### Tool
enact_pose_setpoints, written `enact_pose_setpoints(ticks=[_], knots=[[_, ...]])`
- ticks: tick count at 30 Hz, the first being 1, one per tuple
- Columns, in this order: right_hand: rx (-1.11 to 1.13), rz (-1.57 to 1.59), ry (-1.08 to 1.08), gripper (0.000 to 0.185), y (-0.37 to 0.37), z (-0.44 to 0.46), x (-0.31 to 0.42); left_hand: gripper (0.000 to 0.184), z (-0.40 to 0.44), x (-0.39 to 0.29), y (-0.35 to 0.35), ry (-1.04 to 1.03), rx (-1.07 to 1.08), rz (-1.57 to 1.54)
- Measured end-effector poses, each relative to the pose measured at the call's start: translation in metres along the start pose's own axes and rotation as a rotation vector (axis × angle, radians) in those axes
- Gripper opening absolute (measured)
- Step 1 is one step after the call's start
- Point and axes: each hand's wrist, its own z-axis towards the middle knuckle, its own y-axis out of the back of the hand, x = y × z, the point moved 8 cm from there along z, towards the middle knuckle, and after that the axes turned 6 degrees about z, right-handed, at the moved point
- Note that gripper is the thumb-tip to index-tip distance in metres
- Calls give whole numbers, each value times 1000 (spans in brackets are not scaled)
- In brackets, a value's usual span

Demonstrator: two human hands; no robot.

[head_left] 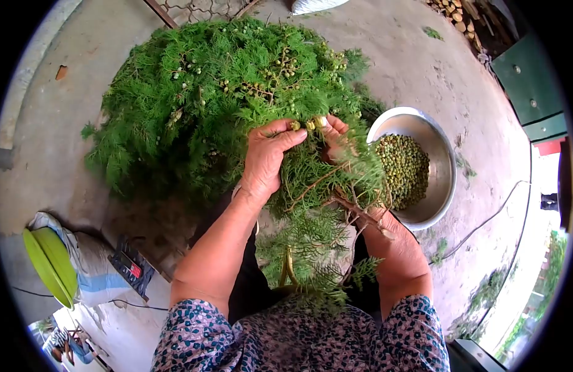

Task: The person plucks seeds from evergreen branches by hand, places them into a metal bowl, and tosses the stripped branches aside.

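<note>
My left hand point(264, 158) is closed, thumb and forefinger pinching a small yellow-green seed cone point(295, 125). Just to its right, my right hand point(337, 137) is closed around a conifer branch point(317, 183) with flat, feathery green foliage. More cones point(310, 125) show between the two hands. The branch's brown woody stem runs down across my right forearm, and its lower sprays hang over my lap. Foliage hides part of the right hand's fingers. Beyond both hands lies a large heap of cut green branches point(199, 87), dotted with clusters of round cones.
A metal basin point(444, 180) holding many picked green-brown cones point(403, 170) stands on the concrete floor at right. At left are a lime-green basin point(48, 263) and a pale sack point(97, 266). A green cabinet point(528, 80) and stacked firewood point(460, 18) sit at upper right.
</note>
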Motion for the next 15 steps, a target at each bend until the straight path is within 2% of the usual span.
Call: enact_pose_setpoints(ticks=[2,5,7,8,10,12,15], knots=[[-172,-102,-75,54,-6,0,2,17,0,-1,0,3,-2,-17],[-87,65,-50,40,-1,4,2,13,2,8,-1,95,20,-133],[-211,41,21,34,-5,7,17,13,0,1,1,42,-26,-83],[-120,17,68,30,-5,14,22,13,-2,-3,4,-2,-71,-33],[-264,157,136,27,-29,-6,45,8,-3,-5,5,-23,-81,-10],[-190,132,150,25,-19,3,43,9,-2,-8,4,-99,-47,59],[-263,-143,39,21,-48,-13,53,6,-5,-11,-1,-116,-33,53]])
